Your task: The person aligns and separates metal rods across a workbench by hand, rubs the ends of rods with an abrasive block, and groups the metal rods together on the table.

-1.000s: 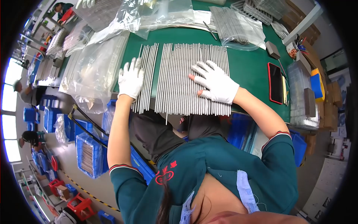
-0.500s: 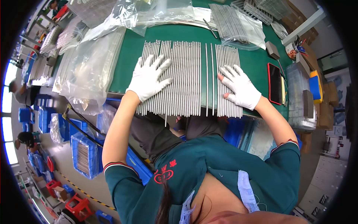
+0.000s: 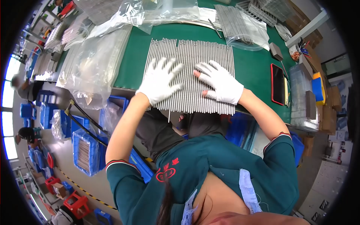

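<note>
A wide row of thin metal rods [image 3: 189,56] lies side by side on the green table mat [image 3: 249,71], their near ends reaching past the front edge. One rod [image 3: 169,116] sticks out farther towards me than its neighbours. My left hand [image 3: 159,80], in a white glove, rests flat on the left part of the row with fingers spread. On the right part lies my right hand [image 3: 221,83], also gloved and spread, its thumb and one fingertip bare. Neither hand grips a rod; both palms hide the rods beneath them.
Plastic-wrapped bundles [image 3: 88,71] lie at the left. More rods [image 3: 234,24] rest on a plastic bag at the back, beside a dark thin tool [image 3: 215,28]. To the right are a red-edged phone [image 3: 277,84] and a grey block [image 3: 275,51]. Blue crates [image 3: 85,153] stand on the floor.
My right hand has moved left, and the separate right-hand group and the two loose rods now lie against the main row. The gaps have closed. My left hand has shifted slightly right.
</note>
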Available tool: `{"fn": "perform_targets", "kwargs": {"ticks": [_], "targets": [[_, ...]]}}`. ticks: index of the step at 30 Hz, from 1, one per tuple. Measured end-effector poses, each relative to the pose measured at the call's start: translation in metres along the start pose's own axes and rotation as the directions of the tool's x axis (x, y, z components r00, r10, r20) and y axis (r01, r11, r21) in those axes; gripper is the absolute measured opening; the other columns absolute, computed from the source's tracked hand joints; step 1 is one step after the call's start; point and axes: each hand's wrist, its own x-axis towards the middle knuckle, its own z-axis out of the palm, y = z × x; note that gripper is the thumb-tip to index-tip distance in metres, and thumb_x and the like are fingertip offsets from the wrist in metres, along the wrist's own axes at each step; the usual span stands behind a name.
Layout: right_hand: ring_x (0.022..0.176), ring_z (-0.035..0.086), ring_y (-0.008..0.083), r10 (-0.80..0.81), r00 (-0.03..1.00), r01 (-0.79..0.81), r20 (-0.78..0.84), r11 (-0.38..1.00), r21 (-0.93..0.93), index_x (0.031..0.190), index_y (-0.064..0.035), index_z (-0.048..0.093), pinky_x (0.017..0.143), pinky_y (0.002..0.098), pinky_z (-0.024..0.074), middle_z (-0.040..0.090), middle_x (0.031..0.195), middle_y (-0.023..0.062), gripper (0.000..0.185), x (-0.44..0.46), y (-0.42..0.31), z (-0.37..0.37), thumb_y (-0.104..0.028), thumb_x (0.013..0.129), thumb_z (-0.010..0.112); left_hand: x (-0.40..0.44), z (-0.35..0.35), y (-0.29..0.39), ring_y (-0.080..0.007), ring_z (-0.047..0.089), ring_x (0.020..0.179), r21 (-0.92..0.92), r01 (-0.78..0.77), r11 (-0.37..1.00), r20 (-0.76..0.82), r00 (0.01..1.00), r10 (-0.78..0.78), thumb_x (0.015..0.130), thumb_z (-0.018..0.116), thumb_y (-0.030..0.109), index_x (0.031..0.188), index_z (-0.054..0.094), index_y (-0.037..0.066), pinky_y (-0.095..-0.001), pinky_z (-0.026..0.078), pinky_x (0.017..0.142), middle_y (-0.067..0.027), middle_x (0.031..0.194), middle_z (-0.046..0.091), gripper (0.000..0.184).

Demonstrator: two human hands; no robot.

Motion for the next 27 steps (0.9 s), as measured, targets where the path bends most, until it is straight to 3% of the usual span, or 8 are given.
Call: {"fn": "perform_targets", "kwargs": {"ticks": [3, 6, 9, 13, 16, 19, 25, 27], "targets": [[0.143, 0.033, 0.0388, 0.064, 0.986, -0.032, -0.157, 0.979, 0.202, 0.148, -0.0036, 0.041, 0.12, 0.0477, 0.0216, 0.039, 0.152, 0.0212, 0.072, -0.012, 0.004, -0.011, -0.039, 0.088, 0.062, -0.029, -0.016, 0.033, -0.0415, 0.035, 0.141, -0.081, -0.118, 0.99, 0.05, 0.991, 0.123, 0.087, 0.052, 0.065, 0.148, 0.043, 0.014, -0.0558, 0.019, 0.118, -0.0199, 0.152, 0.04, 0.081], [0.139, 0.039, 0.0401, 0.158, 0.939, -0.094, -0.306, 0.972, 0.214, 0.148, -0.0049, 0.041, 0.118, 0.0471, 0.0262, 0.044, 0.149, 0.0212, 0.068, -0.04, 0.014, -0.02, -0.044, 0.095, 0.056, -0.06, -0.024, 0.046, -0.0417, 0.04, 0.136, -0.163, -0.15, 0.975, 0.061, 0.985, 0.162, 0.072, 0.056, 0.078, 0.146, 0.045, 0.013, -0.0561, 0.02, 0.118, -0.0207, 0.148, 0.045, 0.099], [0.136, 0.042, 0.0416, 0.318, 0.896, -0.24, -0.309, 0.934, 0.264, 0.149, -0.0061, 0.04, 0.117, 0.0465, 0.0289, 0.045, 0.147, 0.021, 0.068, -0.059, 0.022, -0.011, -0.048, 0.097, 0.051, -0.067, -0.025, 0.044, -0.0409, 0.041, 0.136, -0.142, -0.14, 0.98, 0.051, 0.988, 0.148, 0.066, 0.061, 0.077, 0.146, 0.045, 0.013, -0.0551, 0.023, 0.117, -0.0188, 0.147, 0.046, 0.104], [0.138, 0.039, 0.0412, 0.284, 0.919, -0.254, -0.273, 0.957, 0.14, 0.149, -0.0061, 0.04, 0.118, 0.0486, 0.0253, 0.044, 0.149, 0.021, 0.066, -0.061, 0.021, 0.008, -0.048, 0.098, 0.048, -0.054, -0.017, 0.03, -0.0397, 0.042, 0.136, -0.116, -0.144, 0.983, 0.003, 0.989, 0.145, 0.063, 0.065, 0.073, 0.146, 0.045, 0.014, -0.0534, 0.025, 0.117, -0.0163, 0.147, 0.047, 0.104], [0.138, 0.039, 0.0384, 0.212, 0.976, -0.216, -0.05, 0.97, -0.111, 0.144, -0.0074, 0.047, 0.118, 0.051, 0.023, 0.045, 0.148, 0.0192, 0.062, -0.052, 0.006, -0.002, -0.048, 0.096, 0.047, -0.049, -0.014, 0.029, -0.0383, 0.044, 0.134, -0.092, -0.15, 0.984, -0.05, 0.988, 0.146, 0.065, 0.065, 0.07, 0.146, 0.046, 0.014, -0.0515, 0.027, 0.117, -0.014, 0.144, 0.05, 0.1], [0.137, 0.041, 0.0373, 0.213, 0.975, -0.22, -0.07, 0.967, -0.125, 0.142, -0.0082, 0.049, 0.118, 0.0517, 0.0234, 0.045, 0.149, 0.0178, 0.061, -0.053, 0.008, 0.004, -0.047, 0.095, 0.049, -0.052, -0.007, 0.031, -0.0379, 0.044, 0.133, -0.095, -0.134, 0.986, -0.079, 0.989, 0.127, 0.066, 0.065, 0.069, 0.144, 0.048, 0.014, -0.0516, 0.027, 0.117, -0.0133, 0.143, 0.051, 0.098], [0.141, 0.037, 0.0361, 0.178, 0.979, -0.176, -0.094, 0.984, 0.037, 0.145, -0.0068, 0.045, 0.12, 0.0499, 0.0211, 0.043, 0.151, 0.0176, 0.061, -0.049, 0.013, -0.003, -0.043, 0.096, 0.049, -0.082, -0.022, 0.018, -0.0389, 0.042, 0.134, -0.034, 0.017, 0.999, -0.078, 0.997, -0.02, 0.063, 0.068, 0.07, 0.141, 0.052, 0.018, -0.0589, 0.024, 0.115, -0.0114, 0.143, 0.052, 0.096], [0.144, 0.034, 0.0369, 0.189, 0.972, -0.161, -0.142, 0.968, 0.193, 0.147, -0.0063, 0.043, 0.121, 0.0473, 0.0206, 0.042, 0.152, 0.0174, 0.065, -0.036, 0.019, -0.011, -0.05, 0.1, 0.041, -0.09, -0.024, 0.011, -0.039, 0.042, 0.134, -0.04, 0.059, 0.997, -0.065, 0.996, -0.062, 0.061, 0.068, 0.07, 0.141, 0.052, 0.017, -0.0583, 0.024, 0.116, -0.0118, 0.143, 0.052, 0.097]]}}
